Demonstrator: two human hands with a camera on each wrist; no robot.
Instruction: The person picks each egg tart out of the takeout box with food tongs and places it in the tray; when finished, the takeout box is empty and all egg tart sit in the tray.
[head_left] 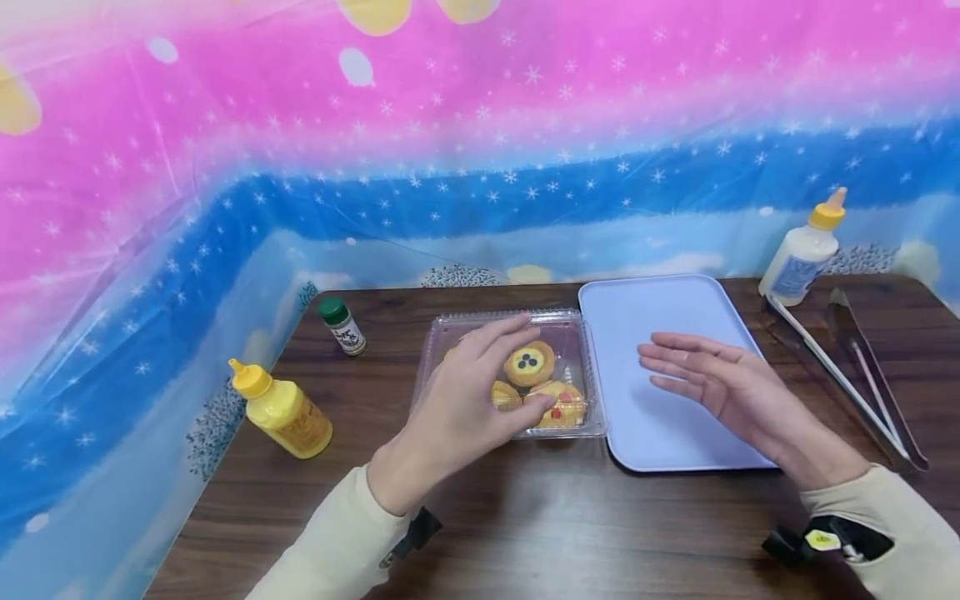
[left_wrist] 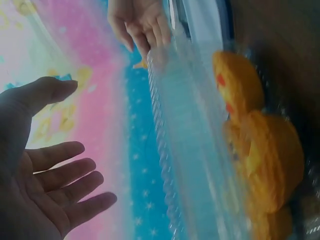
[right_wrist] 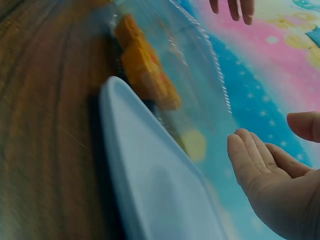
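Observation:
A clear plastic box (head_left: 592, 392) with a ridged rim holds several small tarts and pastries, one of them a round tart (head_left: 529, 363) with dark dots on top. Above the box hovers my left hand (head_left: 468, 392), fingers and thumb spread apart and nothing between them. The left wrist view shows its palm and the pastries (left_wrist: 275, 160) behind clear plastic. My right hand (head_left: 723, 379) is over the pale blue tray (head_left: 637, 442), with its fingers extended and nothing held. In the right wrist view that hand (right_wrist: 280, 185) appears beside the tray's edge.
At the left stand a yellow squeeze bottle (head_left: 288, 417) and a small green-capped shaker (head_left: 343, 327). A white squeeze bottle (head_left: 802, 254) with a yellow cap stands at the back right, near metal tongs (head_left: 877, 383). A patterned cloth (head_left: 480, 108) hangs behind the wooden table (head_left: 540, 533).

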